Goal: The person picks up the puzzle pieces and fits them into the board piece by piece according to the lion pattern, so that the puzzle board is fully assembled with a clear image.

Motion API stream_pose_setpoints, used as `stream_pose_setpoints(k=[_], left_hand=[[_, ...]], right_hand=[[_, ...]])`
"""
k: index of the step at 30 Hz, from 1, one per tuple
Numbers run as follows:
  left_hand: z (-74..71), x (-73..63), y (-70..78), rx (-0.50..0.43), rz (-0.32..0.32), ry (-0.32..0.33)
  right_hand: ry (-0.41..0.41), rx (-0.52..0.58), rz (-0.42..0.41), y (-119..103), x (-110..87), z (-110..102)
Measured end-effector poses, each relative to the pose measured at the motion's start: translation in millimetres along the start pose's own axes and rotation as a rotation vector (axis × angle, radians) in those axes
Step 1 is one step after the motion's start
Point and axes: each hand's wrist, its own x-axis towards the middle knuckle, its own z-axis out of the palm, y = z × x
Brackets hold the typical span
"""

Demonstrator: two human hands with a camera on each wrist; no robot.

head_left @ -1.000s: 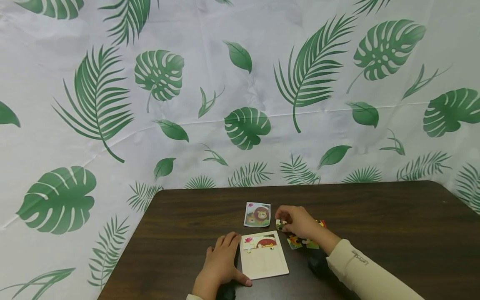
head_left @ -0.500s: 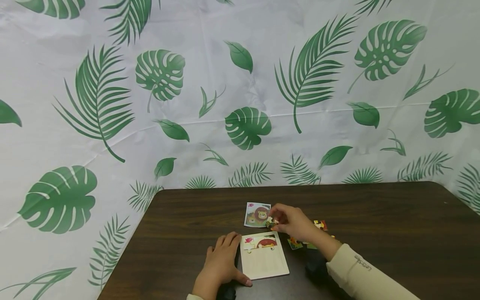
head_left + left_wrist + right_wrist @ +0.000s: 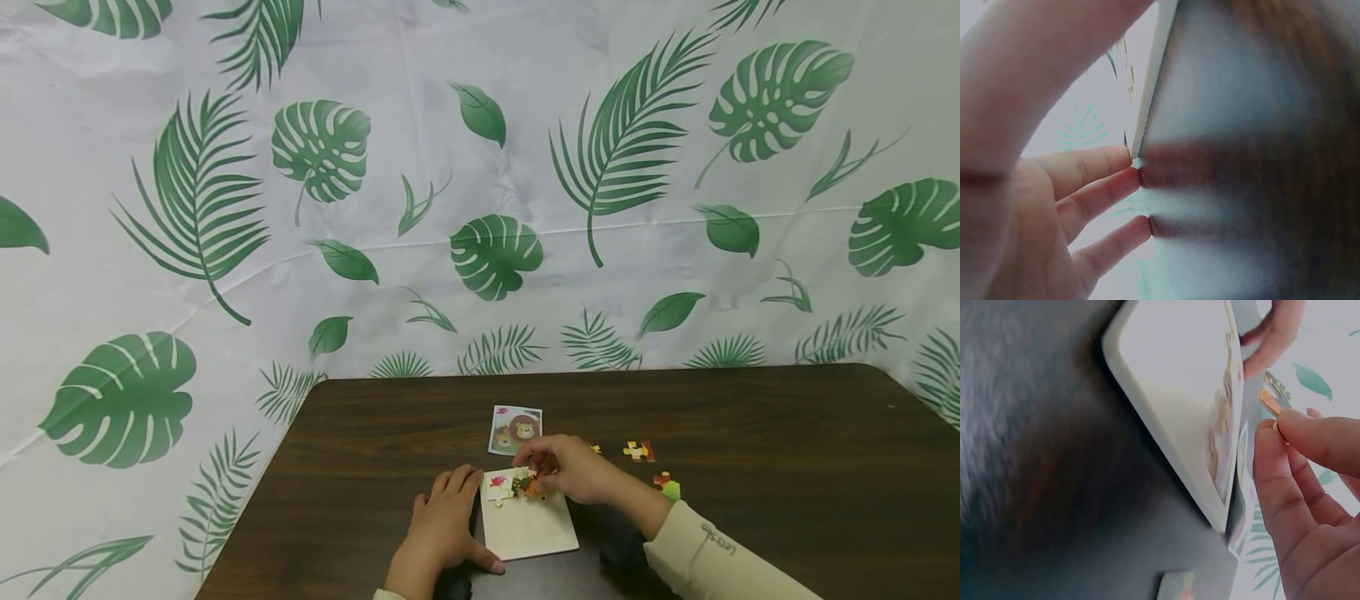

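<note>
from the head, a person's left hand (image 3: 444,521) lies along the left side of a pale wooden puzzle board (image 3: 525,532), fingers spread and fairly straight, the thumb at its near left corner. the right hand (image 3: 577,471) pinches a green-and-orange jigsaw piece (image 3: 519,486) over the far part of the board. a piece with a pink flower (image 3: 498,486) sits in the board's far left corner. just beyond the board lies a lion picture card (image 3: 516,428), partly behind the right hand. to the right, a red-and-yellow piece (image 3: 639,452) and a red-and-green piece (image 3: 666,486) lie loose on the dark wood-grain table (image 3: 375,454). a white backdrop cloth (image 3: 420,100) printed with green leaves hangs behind.

from the left wrist, the thumb is large and blurred, and one fingertip touches a corner of the board. two more fingertips rest on the glossy tabletop.

from the right wrist, thumb and forefinger grip the green-and-orange jigsaw piece, seen nearly edge-on and held up clear of the board. the board's raised rim runs round placed pieces too slanted to make out. the left hand's fingers show at its far side.
</note>
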Motion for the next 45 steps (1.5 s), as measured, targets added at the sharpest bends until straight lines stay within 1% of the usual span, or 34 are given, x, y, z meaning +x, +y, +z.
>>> stream_pose_setpoints(k=[4, 8, 13, 18, 22, 25, 36, 39, 45], left_hand=[[-0.5, -0.9, 0.3, -0.006, 0.008, 0.006], [-0.6, -0.8, -0.3, -0.009, 0.013, 0.003], [0.1, -0.2, -0.6, -0.004, 0.021, 0.001], [0.6, 0.5, -0.8, -0.001, 0.030, 0.009], [0.7, 0.0, -0.8, -0.002, 0.035, 0.013], [0.6, -0.6, -0.5, -0.003, 0.036, 0.015], [0.6, -1.8, -0.2, -0.021, 0.025, 0.016], [-0.1, -1.9, -0.4, -0.031, 0.022, 0.005], [-2.1, -2.0, -0.9, -0.054, 0.018, -0.013]], right_hand=[[-0.011, -0.020, -0.026, -1.8, 0.4, 6.8], [-0.011, -0.002, -0.047, -4.4, 1.6, 14.0], [-0.016, 0.026, -0.046, -7.5, 3.4, 20.9], [-0.019, 0.028, -0.031, -8.9, 6.1, 26.6], [-0.018, 0.007, -0.019, -9.0, 7.0, 30.1], [-0.009, -0.023, -0.026, -9.1, 6.9, 32.7], [0.019, -0.126, -0.098, -12.0, 9.1, 37.7], [0.019, -0.152, -0.092, -13.5, 11.7, 38.5], [0.034, -0.115, -0.047, -15.9, 14.1, 38.6]])
